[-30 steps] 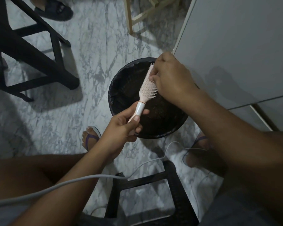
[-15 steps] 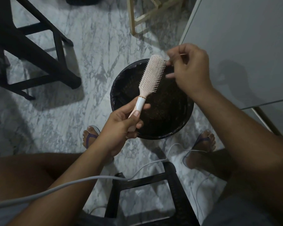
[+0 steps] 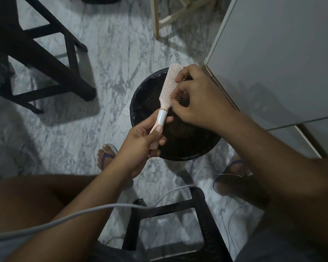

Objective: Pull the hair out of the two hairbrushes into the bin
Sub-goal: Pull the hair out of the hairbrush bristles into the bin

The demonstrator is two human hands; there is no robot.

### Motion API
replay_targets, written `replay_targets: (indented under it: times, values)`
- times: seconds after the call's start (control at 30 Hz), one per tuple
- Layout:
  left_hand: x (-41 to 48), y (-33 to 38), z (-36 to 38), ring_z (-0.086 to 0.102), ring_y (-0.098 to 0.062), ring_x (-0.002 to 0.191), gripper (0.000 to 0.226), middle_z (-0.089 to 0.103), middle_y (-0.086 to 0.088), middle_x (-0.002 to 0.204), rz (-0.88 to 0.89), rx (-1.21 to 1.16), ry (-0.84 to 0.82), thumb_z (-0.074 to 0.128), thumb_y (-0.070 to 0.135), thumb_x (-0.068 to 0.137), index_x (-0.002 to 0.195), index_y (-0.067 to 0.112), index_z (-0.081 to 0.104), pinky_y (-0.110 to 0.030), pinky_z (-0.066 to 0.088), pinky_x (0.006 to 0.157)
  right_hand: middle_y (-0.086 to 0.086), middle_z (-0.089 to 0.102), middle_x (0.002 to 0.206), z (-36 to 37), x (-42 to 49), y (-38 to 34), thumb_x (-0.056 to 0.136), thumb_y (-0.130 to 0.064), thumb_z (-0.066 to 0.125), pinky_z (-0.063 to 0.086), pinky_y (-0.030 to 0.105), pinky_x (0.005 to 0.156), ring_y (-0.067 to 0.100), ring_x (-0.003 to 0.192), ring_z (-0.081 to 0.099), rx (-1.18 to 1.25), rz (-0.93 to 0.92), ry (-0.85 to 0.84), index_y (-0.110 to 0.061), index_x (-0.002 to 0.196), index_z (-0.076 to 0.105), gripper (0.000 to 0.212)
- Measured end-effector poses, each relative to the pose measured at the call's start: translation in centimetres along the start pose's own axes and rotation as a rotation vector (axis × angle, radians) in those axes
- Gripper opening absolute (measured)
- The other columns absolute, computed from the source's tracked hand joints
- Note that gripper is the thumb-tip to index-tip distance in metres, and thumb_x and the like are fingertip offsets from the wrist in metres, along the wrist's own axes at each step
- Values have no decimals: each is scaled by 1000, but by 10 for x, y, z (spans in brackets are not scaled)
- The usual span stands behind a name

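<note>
A pale pink hairbrush [image 3: 168, 82] with a white band on its handle is held over the round black bin [image 3: 140, 95] on the floor. My left hand [image 3: 140, 142] grips the handle from below. My right hand [image 3: 199, 97] rests against the bristle side of the brush head, fingers curled and pinching among the bristles. Hair between the fingers is too fine to make out. The bin's inside looks dark and lined with a black bag. Only one hairbrush is in view.
A black stool [image 3: 169, 220] stands between my knees, with a grey cable [image 3: 83, 212] running across my left arm. Dark furniture legs [image 3: 45, 59] stand at the left, a wooden frame [image 3: 159, 19] at the top, a white cabinet [image 3: 276, 59] at the right. My feet in sandals flank the bin.
My right hand lifted away from the brush to the upper right, then came back down onto the bristles. The left hand kept the brush over the bin, tilting it slightly.
</note>
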State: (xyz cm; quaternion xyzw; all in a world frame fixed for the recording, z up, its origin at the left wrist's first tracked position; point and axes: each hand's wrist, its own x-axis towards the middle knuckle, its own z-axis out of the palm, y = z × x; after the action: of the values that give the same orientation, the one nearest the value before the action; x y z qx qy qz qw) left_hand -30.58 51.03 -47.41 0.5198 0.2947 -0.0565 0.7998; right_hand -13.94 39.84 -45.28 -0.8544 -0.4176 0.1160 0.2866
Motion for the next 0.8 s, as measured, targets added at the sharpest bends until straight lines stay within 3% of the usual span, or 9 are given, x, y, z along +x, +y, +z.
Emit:
replay_targets:
  times: [0.17,0.3,0.4,0.5,0.6,0.7,0.8]
  values:
    - [2,6,-2,50,-6,65,46,66,0,137,10,14,-12,48,10,105,148,26,50,-16,36,49,-2,56,111,7,0,-6,79,-31,73,57,36,72,7,80,57,93,58,190,-14,85,76,19]
    - [3,5,2,49,-7,66,46,65,-2,137,1,-40,-26,48,11,104,148,24,50,-17,34,48,-2,58,110,8,5,-4,80,-25,75,57,29,69,9,62,59,194,100,174,-11,97,77,22]
    - [2,4,5,50,-7,65,47,66,-2,135,-14,-63,-27,48,8,104,148,23,49,-17,35,48,-2,58,109,5,6,-4,84,-27,73,57,31,73,10,72,60,161,109,140,-13,98,77,20]
    - [2,0,9,50,-6,65,46,66,-3,135,-23,-29,-17,48,7,104,146,26,51,-17,36,48,-3,55,115,8,6,-8,87,-27,71,56,39,79,17,93,62,-90,130,67,-14,103,74,20]
    - [0,-6,11,50,-5,65,44,68,1,134,-48,14,1,48,9,105,144,29,53,-17,36,50,4,53,117,15,6,-14,85,-16,73,56,44,74,25,93,63,-268,169,-35,-9,107,64,25]
    - [0,-9,8,49,-5,64,44,69,3,132,-76,14,22,48,8,105,144,29,54,-17,33,49,8,50,118,13,9,-9,89,-20,69,55,43,80,24,95,60,-189,187,-118,-5,105,64,22]
    - [1,-8,4,48,-5,63,44,68,0,134,-107,-45,-8,47,6,105,145,25,53,-16,31,47,5,51,114,1,15,3,86,-27,73,50,28,85,15,96,57,-4,237,-179,-9,88,72,17]
